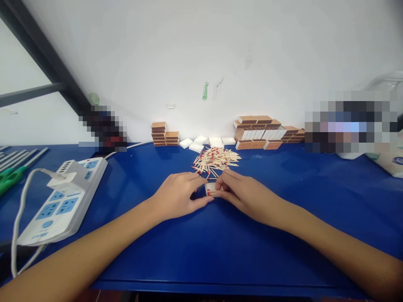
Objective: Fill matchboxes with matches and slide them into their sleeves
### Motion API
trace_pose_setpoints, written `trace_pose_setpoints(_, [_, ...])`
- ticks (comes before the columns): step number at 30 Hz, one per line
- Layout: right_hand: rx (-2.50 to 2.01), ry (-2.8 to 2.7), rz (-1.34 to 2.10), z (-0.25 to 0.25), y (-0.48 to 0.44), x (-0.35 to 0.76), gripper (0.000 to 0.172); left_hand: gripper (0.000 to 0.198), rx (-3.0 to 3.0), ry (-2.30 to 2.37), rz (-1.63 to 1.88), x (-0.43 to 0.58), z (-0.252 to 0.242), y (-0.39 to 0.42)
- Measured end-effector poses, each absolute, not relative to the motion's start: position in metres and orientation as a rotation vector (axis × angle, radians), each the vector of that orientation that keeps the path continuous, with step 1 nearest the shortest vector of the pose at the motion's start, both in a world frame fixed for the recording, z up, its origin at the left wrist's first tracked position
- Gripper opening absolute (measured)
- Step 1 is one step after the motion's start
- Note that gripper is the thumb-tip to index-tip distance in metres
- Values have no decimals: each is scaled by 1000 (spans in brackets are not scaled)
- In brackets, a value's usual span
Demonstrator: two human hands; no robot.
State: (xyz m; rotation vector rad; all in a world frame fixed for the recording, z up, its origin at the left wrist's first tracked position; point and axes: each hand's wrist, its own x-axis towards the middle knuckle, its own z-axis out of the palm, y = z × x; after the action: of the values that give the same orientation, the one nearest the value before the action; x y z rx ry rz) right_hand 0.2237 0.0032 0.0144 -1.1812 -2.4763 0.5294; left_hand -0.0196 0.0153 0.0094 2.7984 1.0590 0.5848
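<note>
A small white matchbox tray (pixel 208 185) sits on the blue table between my hands, with a few red-tipped matches inside. My left hand (pixel 179 195) steadies the tray's left end, its thumb at the near edge and its index finger at the far edge. Reaching over the tray's right part, my right hand (pixel 241 193) has thumb and fingers pinched together at the matches (pixel 212 193) in it. The right fingers hide much of the tray. Just beyond lies a loose pile of matches (pixel 217 160) with red heads, some scattered toward the tray.
Several white trays (pixel 197 147) lie by the wall. Brown matchboxes are stacked at left (pixel 159 135) and right (pixel 258 133). A white power strip (pixel 71 205) with a plugged-in cable is at left, near green-handled scissors (pixel 12 178). Right stands a plastic package (pixel 388 161).
</note>
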Motion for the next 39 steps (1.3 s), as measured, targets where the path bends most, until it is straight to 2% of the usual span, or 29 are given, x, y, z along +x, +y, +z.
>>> trace_pose_setpoints(8, [-1342,-2360,320,7,23,241,11,32,2815,977,604,-22,9,15])
trace_pose_setpoints(15, [-1397,-2372,329,1,33,249,17,32,2847,978,617,-22,8,13])
trace_pose_setpoints(20, [-1378,-2295,376,3,24,231,14,30,2830,1083,574,-21,9,14])
trace_pose_setpoints(27, [-1337,-2337,463,-2,28,225,7,30,2844,900,486,-22,14,12])
trace_pose_setpoints(34, [-1303,-2360,445,-2,32,224,12,32,2846,946,508,-22,13,13])
trace_pose_setpoints(39, [-1343,-2371,392,-3,32,224,5,30,2837,998,524,-23,15,14])
